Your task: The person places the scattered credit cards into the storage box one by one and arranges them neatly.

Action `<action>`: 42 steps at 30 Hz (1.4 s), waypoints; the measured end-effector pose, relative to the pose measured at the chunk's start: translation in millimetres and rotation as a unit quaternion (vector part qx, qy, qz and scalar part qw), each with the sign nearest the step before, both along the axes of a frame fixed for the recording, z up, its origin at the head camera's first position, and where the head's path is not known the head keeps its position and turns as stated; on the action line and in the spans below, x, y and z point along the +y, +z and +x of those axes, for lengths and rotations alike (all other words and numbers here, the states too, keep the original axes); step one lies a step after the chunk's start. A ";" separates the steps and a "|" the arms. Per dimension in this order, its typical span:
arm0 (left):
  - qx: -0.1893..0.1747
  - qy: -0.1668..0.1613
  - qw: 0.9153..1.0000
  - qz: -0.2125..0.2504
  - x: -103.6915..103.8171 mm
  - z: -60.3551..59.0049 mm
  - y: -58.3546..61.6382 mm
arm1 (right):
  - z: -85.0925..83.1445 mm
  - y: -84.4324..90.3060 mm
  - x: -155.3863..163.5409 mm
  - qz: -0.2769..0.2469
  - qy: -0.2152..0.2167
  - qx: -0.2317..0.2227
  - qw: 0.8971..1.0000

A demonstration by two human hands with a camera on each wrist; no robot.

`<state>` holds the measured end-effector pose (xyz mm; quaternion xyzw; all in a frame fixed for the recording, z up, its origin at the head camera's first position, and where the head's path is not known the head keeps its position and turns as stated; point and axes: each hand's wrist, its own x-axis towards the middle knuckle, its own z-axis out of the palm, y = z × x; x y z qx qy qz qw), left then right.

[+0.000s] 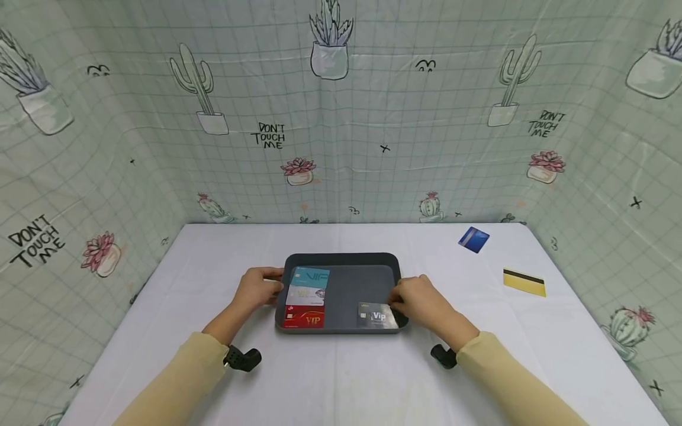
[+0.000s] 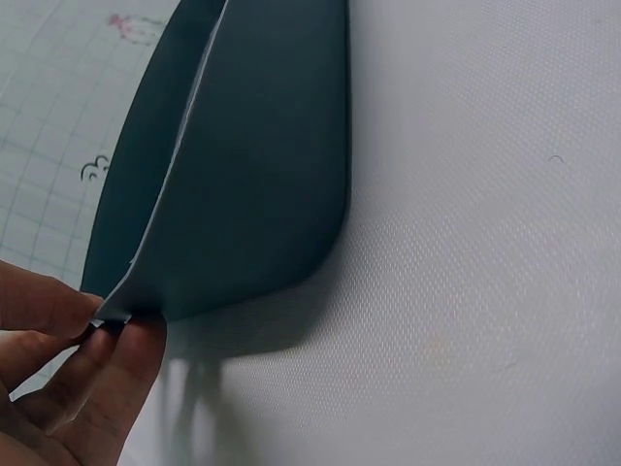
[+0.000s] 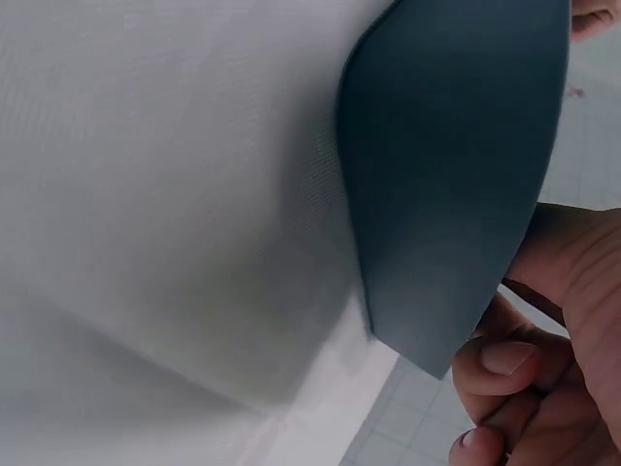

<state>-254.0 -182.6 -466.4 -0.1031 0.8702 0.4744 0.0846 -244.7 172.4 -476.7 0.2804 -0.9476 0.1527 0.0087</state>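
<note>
You are looking down at a dark grey tray (image 1: 373,260) in the middle of a white bench (image 1: 341,378). Your left hand (image 1: 259,287) is at the tray's left edge, its grip closed on the rim: the left wrist view shows fingertips (image 2: 131,340) pinching the lip. Your right hand (image 1: 421,302) is at the tray's right edge near the front corner, fingers (image 3: 505,364) curled round the rim there.

Inside the tray, three cards lie in a column against the left wall: a teal card (image 1: 311,276) farthest from you, a white card (image 1: 305,294) in the middle, a red card (image 1: 303,318) nearest. A black card (image 1: 377,315) lies at the tray's front right, just beside your right hand, seeming to overlap the front rim.

Right of the tray, well apart from it, a blue card (image 1: 473,239) and a yellow card (image 1: 524,281) lie on the bench.

The risks, as I judge them: if you tilt or lift the tray unevenly, the cards could slide and bunch up, and the black card could slip over the rim. Both grips are thin pinches on a shallow lip, so a quick move could loosen one side.
</note>
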 end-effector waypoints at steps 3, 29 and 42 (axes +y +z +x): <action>0.000 -0.001 1.000 0.001 1.1 0.2 0.3 | 0.7 -1.9 1.9 0.009 0.002 0.020 1.000; 0.014 -0.002 1.000 -0.011 0.3 0.8 -1.7 | -4.3 -11.1 -0.1 0.032 0.001 0.048 0.998; 0.015 -0.007 1.000 -0.007 0.5 -1.7 -2.6 | -10.6 8.3 -37.8 0.013 0.010 0.079 0.997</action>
